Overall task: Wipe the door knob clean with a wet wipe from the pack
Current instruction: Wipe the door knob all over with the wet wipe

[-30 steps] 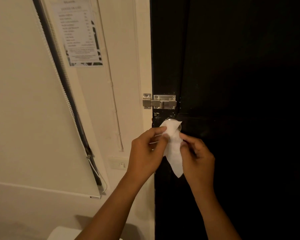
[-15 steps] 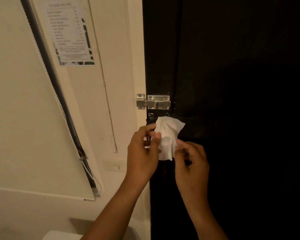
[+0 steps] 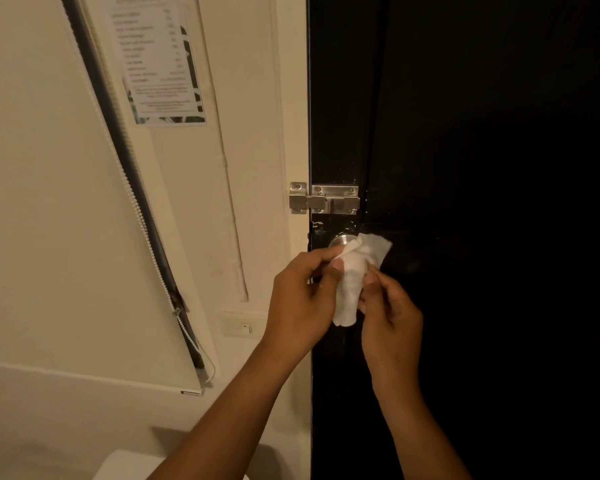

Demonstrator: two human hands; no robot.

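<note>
A white wet wipe [image 3: 352,275] hangs bunched between both hands in front of the black door [image 3: 465,168]. My left hand [image 3: 300,303] pinches its upper left part with thumb and fingers. My right hand [image 3: 390,317] grips its right side lower down. The metal door knob [image 3: 340,240] shows only as a silver arc above the wipe; the wipe's top flap lies against its right side. The wipe pack is not in view.
A steel slide bolt [image 3: 324,199] sits on the door edge just above the knob. On the cream wall to the left are a printed notice [image 3: 160,60], a roller blind with bead chain [image 3: 146,230] and a wall switch [image 3: 245,327]. A white object [image 3: 125,465] is at the bottom.
The wipe has been bunched narrower and longer between the hands, and a sliver of the knob now shows above it. Both hands stay at the knob.
</note>
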